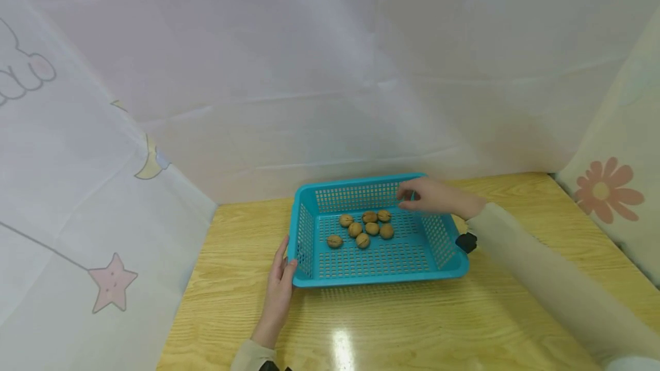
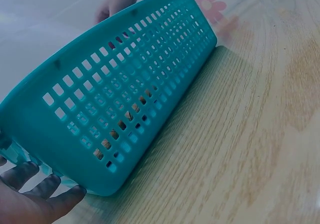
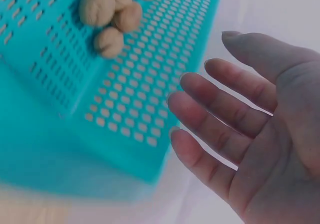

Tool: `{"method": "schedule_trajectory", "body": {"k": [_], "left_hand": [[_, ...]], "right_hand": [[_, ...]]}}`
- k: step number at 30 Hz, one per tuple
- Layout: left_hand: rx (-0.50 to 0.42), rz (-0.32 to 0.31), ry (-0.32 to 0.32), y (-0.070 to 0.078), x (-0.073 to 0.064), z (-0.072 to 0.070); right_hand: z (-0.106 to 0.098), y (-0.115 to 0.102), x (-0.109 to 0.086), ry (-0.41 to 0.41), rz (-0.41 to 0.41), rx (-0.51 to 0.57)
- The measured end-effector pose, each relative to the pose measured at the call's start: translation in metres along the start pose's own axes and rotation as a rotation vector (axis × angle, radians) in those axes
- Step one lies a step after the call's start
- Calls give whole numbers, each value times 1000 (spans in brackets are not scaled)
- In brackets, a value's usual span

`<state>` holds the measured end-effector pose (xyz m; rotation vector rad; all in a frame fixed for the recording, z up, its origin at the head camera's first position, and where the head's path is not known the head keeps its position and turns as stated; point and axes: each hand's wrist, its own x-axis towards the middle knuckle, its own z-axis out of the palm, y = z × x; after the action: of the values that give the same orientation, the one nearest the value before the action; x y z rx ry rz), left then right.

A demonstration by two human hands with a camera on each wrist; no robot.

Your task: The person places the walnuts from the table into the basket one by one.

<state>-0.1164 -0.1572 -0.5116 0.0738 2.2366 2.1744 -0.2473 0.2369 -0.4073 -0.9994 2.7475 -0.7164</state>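
A blue plastic basket (image 1: 378, 278) with slotted walls stands on the wooden table. Several walnuts (image 1: 362, 240) lie grouped on its floor, towards the middle and left; some of these walnuts (image 3: 108, 43) show in the right wrist view. My left hand (image 1: 279, 291) rests against the basket's left end from outside, thumb by the near corner. The left fingers (image 2: 45, 186) touch the end wall low down. Over the basket's far right corner hovers my right hand (image 1: 432, 196), holding nothing, with fingers loosely bent and apart and the palm visible in the right wrist view.
The wooden table (image 1: 232, 245) reaches up to a pale cloth backdrop (image 1: 309, 102) close behind the basket. Printed cloth also stands at the left and right sides. A black wrist mount (image 1: 466, 243) on the right sleeve overlaps the basket's right rim.
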Motion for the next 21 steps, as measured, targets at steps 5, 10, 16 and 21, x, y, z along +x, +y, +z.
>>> {"method": "schedule_trajectory", "body": {"k": [5, 10, 16, 21], "left_hand": [[-14, 2, 0, -1, 0, 0], [-22, 5, -6, -2, 1, -1], [-18, 14, -14, -3, 2, -1], [-4, 18, -15, -5, 1, -1]], "right_hand": [[-18, 12, -23, 70, 5, -44], [-28, 37, -51, 114, 61, -64], [-28, 69, -81, 80, 180, -28], [-24, 91, -103, 43, 273, -4]]}}
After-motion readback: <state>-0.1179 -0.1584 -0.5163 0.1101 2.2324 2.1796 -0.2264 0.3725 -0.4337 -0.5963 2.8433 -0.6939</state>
